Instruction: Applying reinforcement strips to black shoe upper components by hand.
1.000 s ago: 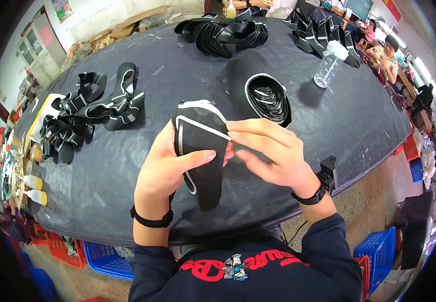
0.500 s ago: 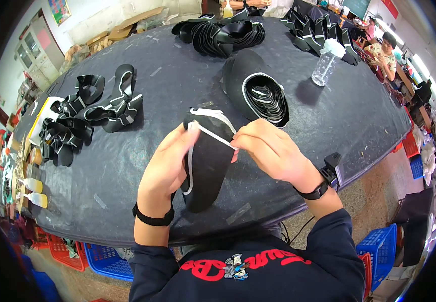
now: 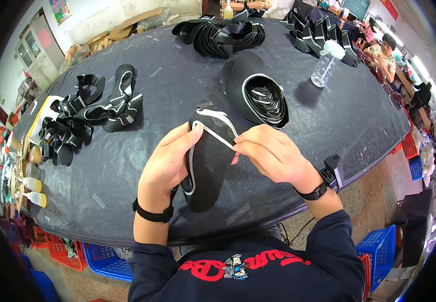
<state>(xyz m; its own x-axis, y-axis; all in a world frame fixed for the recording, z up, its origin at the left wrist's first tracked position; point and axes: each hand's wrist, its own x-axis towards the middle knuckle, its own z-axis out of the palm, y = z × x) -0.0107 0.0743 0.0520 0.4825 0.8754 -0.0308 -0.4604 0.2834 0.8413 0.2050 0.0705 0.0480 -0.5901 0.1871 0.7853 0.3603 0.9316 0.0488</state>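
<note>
I hold a black shoe-upper piece (image 3: 209, 163) with white edge trim over the near part of the dark table (image 3: 328, 116). My left hand (image 3: 166, 163) grips its left side, thumb on the inner face and fingertip at the top edge. My right hand (image 3: 271, 153) pinches the white trim strip at the piece's upper right edge. Both wrists wear black bands.
A stack of black trimmed pieces (image 3: 260, 95) lies just beyond my hands. More black pieces sit at left (image 3: 90, 110) and at the far edge (image 3: 223, 32). A clear plastic bottle (image 3: 325, 63) stands far right. Blue and red crates (image 3: 379, 251) sit on the floor. Another person (image 3: 389, 50) is far right.
My left hand turned the piece from flat-faced to more edge-on. My right hand closed from loose fingers onto the white trim and stays pinched there.
</note>
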